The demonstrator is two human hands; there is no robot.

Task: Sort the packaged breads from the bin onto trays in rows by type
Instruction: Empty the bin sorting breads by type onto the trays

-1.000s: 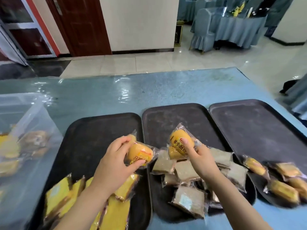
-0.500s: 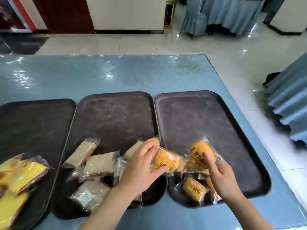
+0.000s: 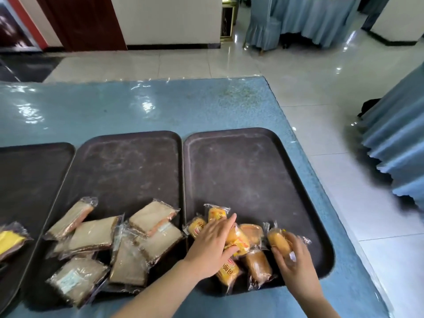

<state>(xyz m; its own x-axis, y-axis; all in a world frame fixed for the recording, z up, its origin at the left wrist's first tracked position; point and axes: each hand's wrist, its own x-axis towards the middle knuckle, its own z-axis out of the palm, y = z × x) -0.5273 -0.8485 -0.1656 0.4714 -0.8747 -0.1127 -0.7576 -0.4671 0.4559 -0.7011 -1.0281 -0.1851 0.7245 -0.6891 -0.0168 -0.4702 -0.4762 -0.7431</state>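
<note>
Your left hand (image 3: 212,245) has come down since a sec ago: it was pinching a wrapped yellow bun in the air, now it lies flat, fingers straight, on the pile of clear-wrapped orange-yellow buns (image 3: 238,243) at the lower centre of the frame. That bun looks delivered, w/ the palm just pressing it in.

Your right hand (image 3: 292,255), lower right, still curls its fingers round one wrapped golden bun (image 3: 278,243), now low over the near right part of the dark rectangular right tray (image 3: 252,168). Not let go yet.

So both buns have reached the right tray, correct by type. But they sit in a heap, overlapping, not in rows; I'd say straightening is still owed.

Left of that, the dark middle tray (image 3: 128,161) holds the flat brown wrapped sandwich breads (image 3: 91,235), also jumbled. At the far left edge of the frame, a yellow wrapped cake slice (image 3: 10,241) on the dark left tray (image 3: 29,171).

Farther up, all three trays are bare at the back, on the glossy blue tabletop (image 3: 137,104). Bin not in view.
</note>
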